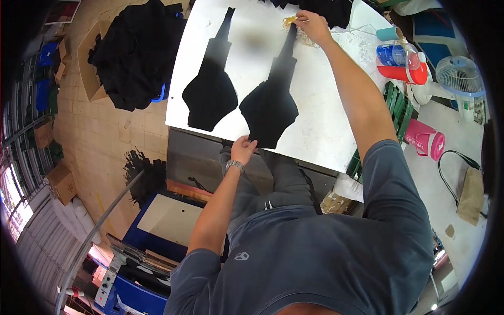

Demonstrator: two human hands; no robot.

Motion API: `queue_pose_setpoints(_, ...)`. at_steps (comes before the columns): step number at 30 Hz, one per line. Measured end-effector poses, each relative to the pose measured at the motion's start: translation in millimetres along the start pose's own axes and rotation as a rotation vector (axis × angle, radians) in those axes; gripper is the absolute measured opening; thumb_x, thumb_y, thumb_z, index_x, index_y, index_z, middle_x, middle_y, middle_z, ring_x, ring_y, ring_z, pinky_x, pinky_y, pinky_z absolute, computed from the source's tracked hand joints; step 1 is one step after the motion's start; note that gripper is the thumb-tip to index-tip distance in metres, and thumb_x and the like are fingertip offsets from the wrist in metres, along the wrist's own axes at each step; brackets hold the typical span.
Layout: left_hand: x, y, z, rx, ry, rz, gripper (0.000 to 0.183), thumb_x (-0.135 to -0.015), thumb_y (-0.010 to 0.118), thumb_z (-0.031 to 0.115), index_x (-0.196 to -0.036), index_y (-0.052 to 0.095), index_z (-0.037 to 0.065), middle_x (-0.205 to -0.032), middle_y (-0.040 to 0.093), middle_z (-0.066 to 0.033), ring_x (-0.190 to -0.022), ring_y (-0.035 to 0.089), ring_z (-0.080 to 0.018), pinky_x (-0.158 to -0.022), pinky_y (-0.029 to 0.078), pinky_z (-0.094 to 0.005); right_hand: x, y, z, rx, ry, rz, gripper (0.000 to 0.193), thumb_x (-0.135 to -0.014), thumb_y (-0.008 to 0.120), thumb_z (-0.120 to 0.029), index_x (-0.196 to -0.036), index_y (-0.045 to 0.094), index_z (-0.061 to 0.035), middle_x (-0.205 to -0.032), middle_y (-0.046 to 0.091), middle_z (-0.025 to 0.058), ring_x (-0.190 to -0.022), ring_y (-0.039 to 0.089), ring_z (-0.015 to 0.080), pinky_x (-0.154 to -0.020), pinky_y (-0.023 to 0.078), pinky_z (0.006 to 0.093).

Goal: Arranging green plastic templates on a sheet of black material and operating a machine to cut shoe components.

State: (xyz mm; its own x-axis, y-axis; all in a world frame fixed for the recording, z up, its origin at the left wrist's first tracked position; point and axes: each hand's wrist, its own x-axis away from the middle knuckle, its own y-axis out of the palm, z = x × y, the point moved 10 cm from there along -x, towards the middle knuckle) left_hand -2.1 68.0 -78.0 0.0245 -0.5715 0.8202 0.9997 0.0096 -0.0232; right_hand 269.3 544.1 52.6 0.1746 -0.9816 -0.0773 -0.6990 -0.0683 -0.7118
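Two black cut fabric pieces lie flat on the white table (325, 118), each broad at the near end and narrowing to a strip at the far end. My left hand (243, 150) pinches the near edge of the right-hand fabric piece (269, 107) at the table's front edge. Far up, my right hand (313, 28) closes on the tip of that same piece's narrow strip. Beside those fingers lies a tangle of yellowish bands or cords (289, 22). The other fabric piece (210, 97) rests to the left, touched by neither hand.
More black cloth (336, 9) lies at the table's far edge. At left, a cardboard box (90, 79) stands by a heap of black fabric (137, 55). Bottles (401, 73), a fan (459, 76) and a pink thermal container (424, 139) stand to the right.
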Motion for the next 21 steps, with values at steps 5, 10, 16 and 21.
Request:
queue_pose_setpoints(5, 21, -11, 18, -0.363, 0.132, 0.164, 0.05, -0.091, 0.082, 0.023, -0.133, 0.062, 0.002, -0.096, 0.077, -0.0164, -0.086, 0.076, -0.026, -0.082, 0.059, -0.0395, 18, 4, 57, 0.361, 0.068, -0.176, 0.059, -0.086, 0.083, -0.021, -0.142, 0.064, -0.0122, -0.147, 0.061, 0.0171, -0.136, 0.059, 0.0328, -0.11, 0.05, 0.0418)
queue_pose_setpoints(10, 47, 7, 90, -0.547, 0.437, 0.207, 0.042, -0.092, 0.079, 0.012, -0.131, 0.066, 0.006, -0.103, 0.07, -0.0115, -0.078, 0.07, -0.0216, -0.072, 0.059, -0.035, 26, 24, 45, 0.5, -0.181, -0.288, 0.083, -0.081, 0.085, -0.03, -0.157, 0.051, -0.0222, -0.168, 0.04, 0.0086, -0.155, 0.035, 0.0346, -0.116, 0.043, 0.0541)
queue_pose_setpoints(16, 12, 45, 95, -0.5, 0.485, 0.063, 0.037, -0.094, 0.077, 0.011, -0.13, 0.067, 0.008, -0.103, 0.068, -0.0114, -0.084, 0.07, -0.0227, -0.073, 0.059, -0.0346, 21, 61, 32, 0.595, -0.232, -0.287, 0.082, -0.083, 0.079, -0.045, -0.159, 0.048, -0.0359, -0.172, 0.035, 0.003, -0.158, 0.03, 0.0326, -0.118, 0.032, 0.0565)
queue_pose_setpoints(21, 0, 54, 92, -0.612, 0.432, 0.062, 0.035, -0.095, 0.077, 0.011, -0.127, 0.066, 0.007, -0.099, 0.06, -0.0105, -0.081, 0.064, -0.023, -0.074, 0.058, -0.0343, 30, 52, 39, 0.604, -0.311, -0.022, 0.05, -0.092, 0.077, -0.033, -0.14, 0.065, -0.0307, -0.151, 0.055, 0.001, -0.142, 0.048, 0.0273, -0.107, 0.04, 0.0492)
